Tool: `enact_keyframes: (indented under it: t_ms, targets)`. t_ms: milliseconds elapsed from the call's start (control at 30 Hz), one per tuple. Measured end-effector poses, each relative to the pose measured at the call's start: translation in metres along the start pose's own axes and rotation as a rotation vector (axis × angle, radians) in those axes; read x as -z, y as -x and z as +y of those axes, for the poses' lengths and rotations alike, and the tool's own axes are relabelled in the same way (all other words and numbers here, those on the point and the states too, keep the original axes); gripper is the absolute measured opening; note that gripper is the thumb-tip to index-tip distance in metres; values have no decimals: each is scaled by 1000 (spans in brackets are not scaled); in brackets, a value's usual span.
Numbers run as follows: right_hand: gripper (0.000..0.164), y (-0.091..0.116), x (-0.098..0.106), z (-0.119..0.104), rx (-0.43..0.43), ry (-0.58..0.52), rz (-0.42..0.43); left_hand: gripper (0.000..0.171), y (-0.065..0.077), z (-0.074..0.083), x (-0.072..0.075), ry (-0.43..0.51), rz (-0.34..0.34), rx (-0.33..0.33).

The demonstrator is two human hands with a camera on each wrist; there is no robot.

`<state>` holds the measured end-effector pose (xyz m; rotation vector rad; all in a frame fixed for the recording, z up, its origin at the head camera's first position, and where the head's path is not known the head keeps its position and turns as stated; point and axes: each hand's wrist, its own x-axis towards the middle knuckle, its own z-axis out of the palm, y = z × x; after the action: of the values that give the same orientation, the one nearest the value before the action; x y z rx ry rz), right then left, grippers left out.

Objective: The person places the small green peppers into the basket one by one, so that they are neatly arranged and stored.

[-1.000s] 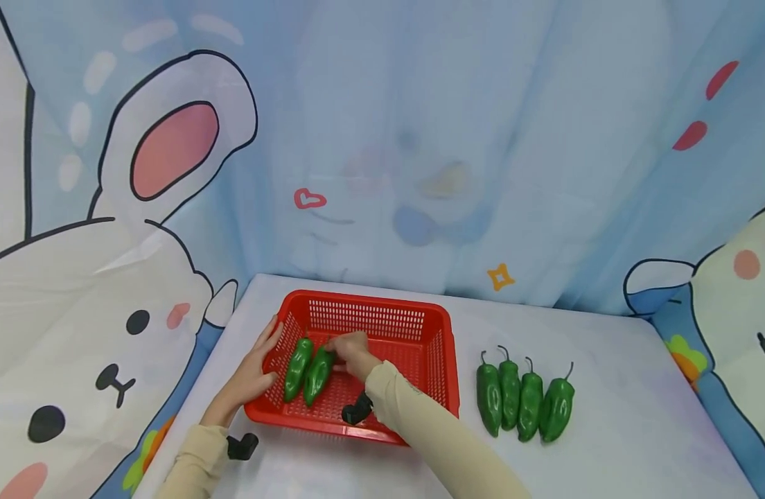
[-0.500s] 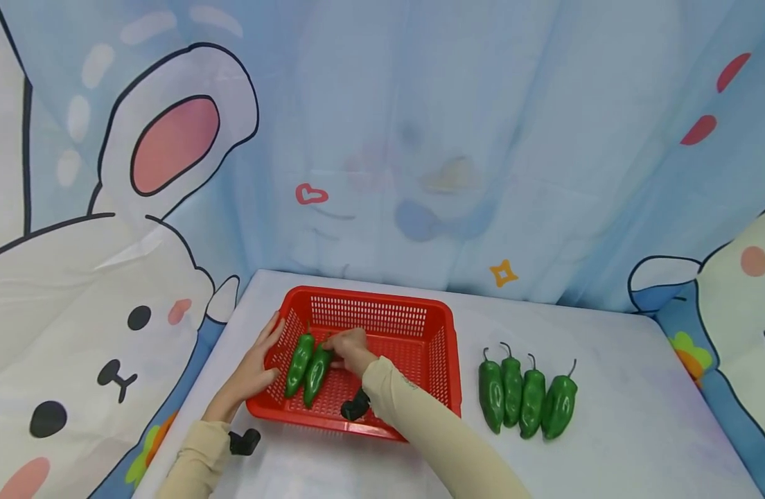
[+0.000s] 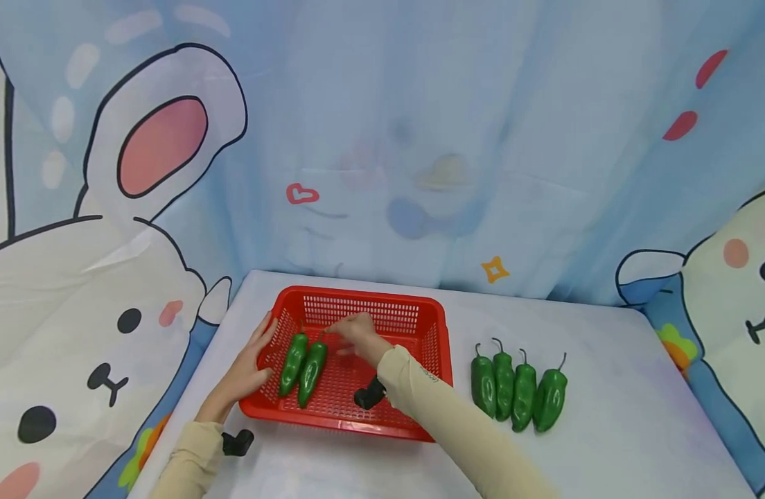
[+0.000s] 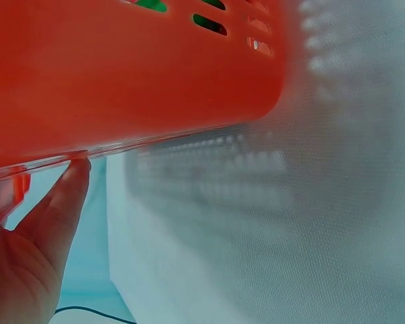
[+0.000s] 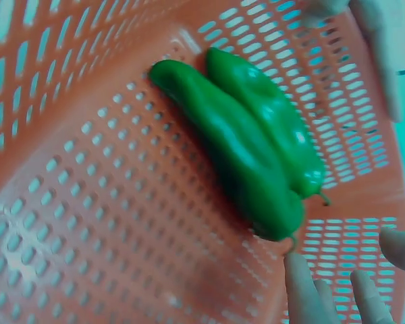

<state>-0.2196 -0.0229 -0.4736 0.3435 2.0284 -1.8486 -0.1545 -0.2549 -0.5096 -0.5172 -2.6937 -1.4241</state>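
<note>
2 glossy green chili peppers (image 3: 312,374) are seen inside the red plastic basket (image 3: 357,294), laid side by side near its left wall, slightly slanted, stems toward the far side. The right hand (image 3: 356,337) is held by the stem of the inner pepper, its fingers spread and nothing gripped; whether a fingertip touches the stem cannot be told. The left hand (image 3: 242,374) is rested against the left rim, fingers extended, no pepper held. Step in hand, as judged: peppers being arranged in the basket, this pair already placed. For the next move, the right hand would need to be lifted over the rim without the stem being snagged. Pepper skin: smooth, shiny, lightly dimpled; bodies tapered, stems thin and curved. The basket is rectangular, round-cornered, its walls and floor perforated. 4 similar peppers (image 3: 523,396) are lined up on the white table (image 3: 619,402), right of the basket. Behind, a pale blue printed curtain (image 3: 445,104) is hung.
</note>
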Motion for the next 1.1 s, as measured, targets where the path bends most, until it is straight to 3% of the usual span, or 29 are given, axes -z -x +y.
enact_keyframes:
  t_ms: [100,300,500,833,1100]
  targets:
    - [5,6,9,-9,10,-7,-41,92,1,1,0,-3,2,-11]
    - [27,20,18,-26,41,-28,-138,92,2,2,0,-7,-2,-16]
    - [35,38,26,-42,87,-22,-197,92,2,1,1,-1,-9,-7]
    - [41,44,57,-42,99,-17,-173,92,2,4,2,32,-24,16]
    - [44,47,93,-44,81,-40,-150,91,2,6,1,34,-26,20]
